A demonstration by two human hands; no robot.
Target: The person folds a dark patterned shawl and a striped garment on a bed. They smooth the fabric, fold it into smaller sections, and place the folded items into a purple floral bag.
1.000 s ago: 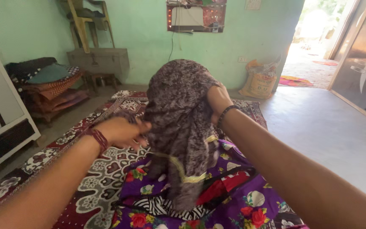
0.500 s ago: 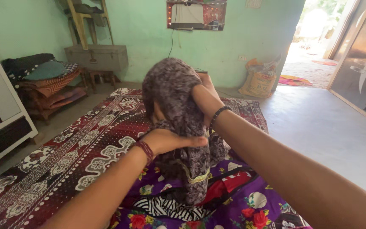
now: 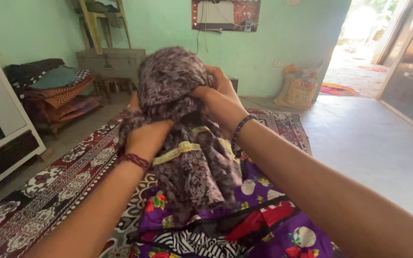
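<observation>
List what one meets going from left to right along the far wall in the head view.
Stack of folded blankets → grey metal trunk → dark patterned cloth held up in both hands → tan sack → open doorway.

Bare forearms (no sleeves), red thread wristband point(image 3: 135, 160), dark beaded bracelet point(image 3: 241, 132)

The garment point(image 3: 187, 157) I hold is grey-black mottled with a yellow-green band. Lower centre, a purple cloth point(image 3: 264, 224) shows red flowers and zebra stripes. The rug point(image 3: 48, 191) at lower left is maroon and white; the walls point(image 3: 158, 33) are mint green.
</observation>
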